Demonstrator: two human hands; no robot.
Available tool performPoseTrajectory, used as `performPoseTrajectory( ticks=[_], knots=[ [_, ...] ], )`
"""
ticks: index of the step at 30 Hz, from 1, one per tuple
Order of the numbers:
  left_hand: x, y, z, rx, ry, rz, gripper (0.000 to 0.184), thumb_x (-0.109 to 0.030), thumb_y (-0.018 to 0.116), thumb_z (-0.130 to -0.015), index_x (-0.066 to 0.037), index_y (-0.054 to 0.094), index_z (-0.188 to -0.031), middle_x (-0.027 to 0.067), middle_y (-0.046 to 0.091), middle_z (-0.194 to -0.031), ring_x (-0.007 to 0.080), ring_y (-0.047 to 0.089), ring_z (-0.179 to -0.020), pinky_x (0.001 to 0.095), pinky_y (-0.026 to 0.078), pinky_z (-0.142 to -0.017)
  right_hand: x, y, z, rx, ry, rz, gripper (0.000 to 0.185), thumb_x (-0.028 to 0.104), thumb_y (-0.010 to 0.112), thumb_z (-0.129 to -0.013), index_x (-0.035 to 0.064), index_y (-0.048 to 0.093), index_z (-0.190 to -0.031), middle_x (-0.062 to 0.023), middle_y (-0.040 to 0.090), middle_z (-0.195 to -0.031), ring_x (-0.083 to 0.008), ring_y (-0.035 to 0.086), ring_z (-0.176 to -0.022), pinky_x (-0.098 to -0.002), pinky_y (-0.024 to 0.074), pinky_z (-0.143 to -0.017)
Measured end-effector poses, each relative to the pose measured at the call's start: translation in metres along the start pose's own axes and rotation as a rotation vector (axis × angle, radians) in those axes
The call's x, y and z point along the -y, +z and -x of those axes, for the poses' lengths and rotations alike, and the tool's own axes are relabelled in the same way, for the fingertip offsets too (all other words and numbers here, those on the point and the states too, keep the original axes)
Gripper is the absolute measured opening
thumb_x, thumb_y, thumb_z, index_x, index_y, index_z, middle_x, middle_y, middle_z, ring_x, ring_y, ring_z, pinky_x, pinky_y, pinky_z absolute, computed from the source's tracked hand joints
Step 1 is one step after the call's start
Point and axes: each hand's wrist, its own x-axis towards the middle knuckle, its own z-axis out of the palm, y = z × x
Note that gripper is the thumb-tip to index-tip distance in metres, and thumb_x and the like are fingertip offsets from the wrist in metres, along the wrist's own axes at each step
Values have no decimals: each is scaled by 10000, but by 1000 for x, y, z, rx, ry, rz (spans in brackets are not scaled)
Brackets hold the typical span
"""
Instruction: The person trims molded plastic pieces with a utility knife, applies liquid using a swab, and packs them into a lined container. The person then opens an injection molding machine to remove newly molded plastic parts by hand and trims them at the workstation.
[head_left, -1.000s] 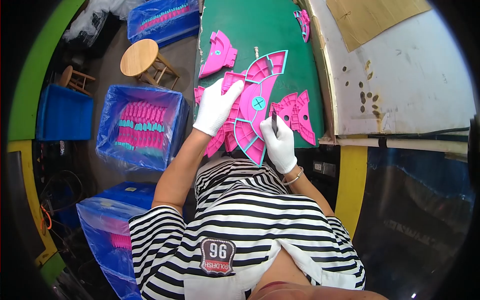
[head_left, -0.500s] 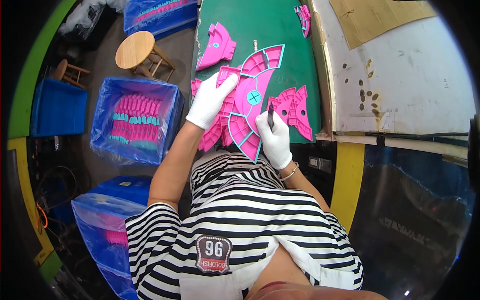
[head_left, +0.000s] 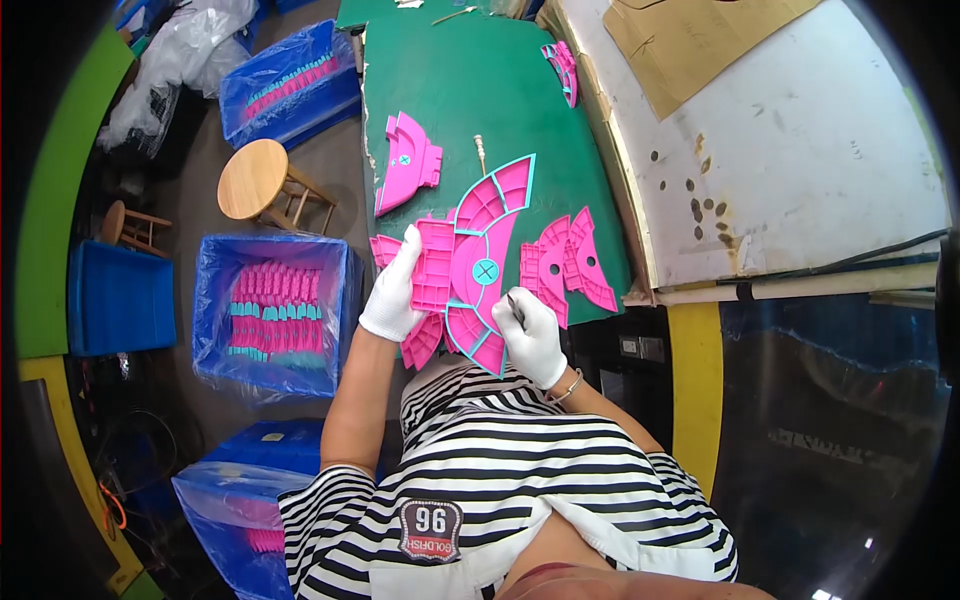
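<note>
In the head view, my left hand, in a white glove, grips the left edge of a large pink plastic panel. The panel has teal trim, ribbed compartments and a teal round button marked with a cross; my thumb points up along its side and my fingers are hidden beneath. My gloved right hand is closed around a slim dark tool at the panel's lower right edge; its tip is hard to make out. More pink pieces lie right of the panel, and others show partly beneath it.
The green table also carries a pink piece, a thin stick-like tool and a small pink part. At left are a blue crate of pink and teal parts and a wooden stool. A white board borders the right.
The camera view has shifted, so the scene sits lower. My left thumb has moved off the panel's upper face to its left side. My right hand stays by the lower right edge with the tool.
</note>
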Motion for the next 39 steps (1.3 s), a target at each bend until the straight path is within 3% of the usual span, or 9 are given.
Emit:
performPoseTrajectory(
  ticks=[6, 10, 17, 28, 30, 31, 32, 37, 39],
  knots=[
    [8, -20, -22, -9, -73, 117, 420, -425, 386, -997, -84, 531, -1195, 47, 617, -1128, 155, 601, -1023, 329, 483, -888, -7, -7, -13, 33, 4, 34, 150, 84, 590, -875, 10, 512, -772, -76, 472, -646, -172, 460, -555, -298, 376, -531],
    [4, -26, -44, -98, -28, 51, 433, -437, 388, -993, -82, 543, -1185, 54, 625, -1116, 157, 605, -1015, 326, 486, -879, -41, -31, -70, -267, 254, -80, 125, 138, 529, -923, 18, 498, -939, -36, 508, -763, -114, 485, -695, -281, 417, -629],
    [0, -32, -66, -202, -24, 30, 476, -471, 419, -971, -70, 540, -1198, 64, 626, -1117, 173, 609, -1010, 330, 492, -866, -211, -31, -183, -101, 537, 552, 419, 157, 462, -834, 24, 412, -1228, -272, 478, -1217, -432, 516, -1077, -459, 433, -923],
    [-4, -48, -114, -305, -71, -60, 529, -502, 378, -979, -68, 522, -1244, 35, 614, -1113, 116, 590, -995, 276, 476, -845, -232, 1, -218, 190, 622, 683, 451, 296, 603, -802, 16, 444, -1119, -256, 542, -1130, -410, 580, -1020, -462, 473, -877],
    [-2, -78, -138, 132, -119, 246, 522, -487, 377, -984, -64, 529, -1250, 28, 621, -1087, 108, 595, -969, 267, 482, -816, -238, -4, -224, 251, 630, 671, 492, 382, 648, -758, 8, 516, -1050, -237, 575, -1080, -390, 594, -1008, -459, 488, -859],
    [-8, -30, -147, -337, -89, 3, 525, -475, 379, -987, -62, 512, -1282, 31, 620, -1106, 100, 595, -966, 268, 488, -789, -241, -8, -224, 285, 569, 707, 516, 413, 665, -735, 6, 549, -1030, -234, 586, -1055, -389, 597, -1002, -451, 492, -862],
    [-4, -64, -164, -48, -48, 107, 511, -446, 374, -994, -61, 486, -1312, 50, 612, -1155, 133, 599, -1011, 314, 496, -837, -240, -11, -225, 331, 557, 733, 526, 420, 672, -732, 12, 556, -1041, -232, 585, -1059, -386, 599, -1000, -443, 492, -869],
    [-27, -30, -280, -56, 46, -119, 452, -420, 384, -994, -100, 478, -1300, 82, 592, -1197, 194, 598, -1061, 373, 520, -847, -256, -21, -239, 490, 620, 577, 631, 444, 667, -736, -10, 513, -1146, -262, 541, -1162, -398, 564, -1080, -452, 466, -917],
    [-27, -93, -355, 557, -129, 311, 452, -424, 431, -980, -107, 482, -1298, 72, 589, -1202, 172, 595, -1040, 374, 507, -848, -252, -21, -239, 527, 600, 551, 595, 437, 659, -746, -9, 537, -1122, -258, 548, -1160, -394, 566, -1075, -449, 462, -921]
  ],
)
